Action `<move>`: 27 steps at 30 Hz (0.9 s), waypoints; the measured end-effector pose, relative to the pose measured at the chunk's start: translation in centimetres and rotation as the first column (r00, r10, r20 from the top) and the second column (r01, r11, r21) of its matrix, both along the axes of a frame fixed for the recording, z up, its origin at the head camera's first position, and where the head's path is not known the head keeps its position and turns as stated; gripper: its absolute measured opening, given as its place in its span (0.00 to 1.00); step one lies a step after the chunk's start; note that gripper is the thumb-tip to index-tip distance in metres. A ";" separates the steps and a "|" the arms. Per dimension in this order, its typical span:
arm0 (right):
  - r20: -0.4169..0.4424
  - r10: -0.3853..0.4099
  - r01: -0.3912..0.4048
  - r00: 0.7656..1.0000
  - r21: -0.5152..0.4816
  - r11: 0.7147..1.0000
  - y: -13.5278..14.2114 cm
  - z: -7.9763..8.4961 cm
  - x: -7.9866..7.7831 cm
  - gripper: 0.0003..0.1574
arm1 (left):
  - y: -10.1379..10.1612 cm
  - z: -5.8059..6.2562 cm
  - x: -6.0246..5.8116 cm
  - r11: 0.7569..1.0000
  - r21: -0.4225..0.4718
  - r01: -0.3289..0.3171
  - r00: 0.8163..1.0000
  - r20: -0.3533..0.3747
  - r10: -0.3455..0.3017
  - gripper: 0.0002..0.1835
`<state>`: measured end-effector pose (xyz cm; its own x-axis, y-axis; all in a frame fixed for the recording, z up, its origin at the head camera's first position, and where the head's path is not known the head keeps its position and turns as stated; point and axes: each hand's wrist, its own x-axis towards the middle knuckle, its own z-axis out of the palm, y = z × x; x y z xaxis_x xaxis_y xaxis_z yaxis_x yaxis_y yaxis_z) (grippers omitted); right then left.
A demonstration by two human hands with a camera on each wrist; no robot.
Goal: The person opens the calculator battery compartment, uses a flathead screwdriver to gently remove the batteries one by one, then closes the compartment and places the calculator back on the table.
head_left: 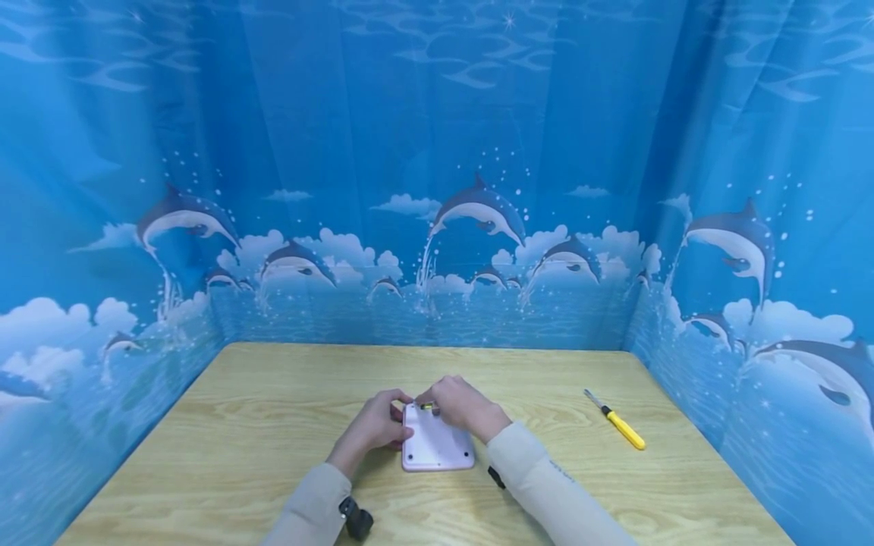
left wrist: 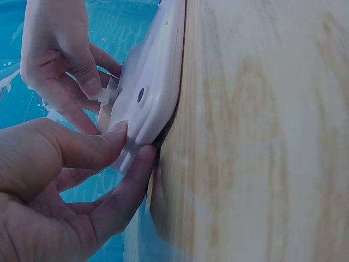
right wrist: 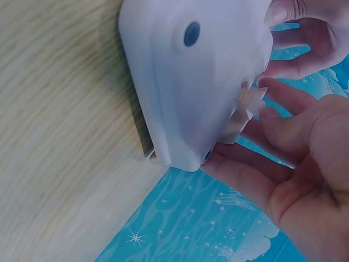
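Note:
A flat pale pink-white device (head_left: 440, 446) with rounded corners lies on the table, its side with dark round feet facing up. My left hand (head_left: 377, 422) grips its left edge, thumb on top and fingers beneath in the left wrist view. Over the far edge, my right hand (head_left: 461, 403) pinches a small pale piece (right wrist: 253, 101) between thumb and finger. Beside that piece a beige flap (right wrist: 235, 126) stands up from the device. In the head view a small yellow-green item (head_left: 426, 406) shows by the right fingertips, partly covered by them.
A screwdriver (head_left: 624, 429) with a yellow handle lies on the right side of the wooden table (head_left: 273, 455), its tip pointing away. Blue dolphin-print curtains (head_left: 437, 189) hang behind and at both sides of the table.

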<state>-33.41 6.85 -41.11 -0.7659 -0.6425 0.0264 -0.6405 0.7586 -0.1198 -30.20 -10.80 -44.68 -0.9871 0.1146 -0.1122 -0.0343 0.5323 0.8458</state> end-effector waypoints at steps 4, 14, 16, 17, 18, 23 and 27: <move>0.001 0.002 -0.002 1.000 -0.005 1.000 0.0 0.0 0.1 0.31 | 0.0 0.1 0.0 1.000 -0.001 0.000 1.000 0.001 0.000 0.27; 0.043 -0.002 0.003 0.999 -0.033 0.999 0.0 0.3 0.1 0.31 | 0.1 0.0 0.0 1.000 -0.008 -0.012 1.000 0.004 0.012 0.27; 0.057 0.002 0.000 0.998 -0.045 0.999 0.0 0.4 0.1 0.32 | 0.1 0.0 0.0 1.000 -0.009 -0.016 1.000 0.008 0.016 0.28; 0.062 0.006 -0.003 0.998 -0.049 0.999 0.1 0.4 0.1 0.32 | 0.1 0.0 -0.1 1.000 -0.010 -0.020 1.000 0.010 0.020 0.28; 0.066 0.009 -0.006 0.998 -0.052 0.999 0.1 0.4 0.1 0.32 | 0.1 0.0 -0.1 1.000 -0.013 -0.019 1.000 0.008 0.019 0.28; 0.073 0.022 -0.018 0.997 -0.063 0.998 0.2 0.4 0.0 0.31 | 0.1 -0.1 -0.1 1.000 -0.010 -0.023 1.000 0.011 0.023 0.28; 0.073 0.022 -0.018 0.997 -0.058 0.998 0.2 0.4 -0.1 0.31 | 0.1 0.0 0.0 1.000 -0.006 -0.025 1.000 0.015 0.025 0.28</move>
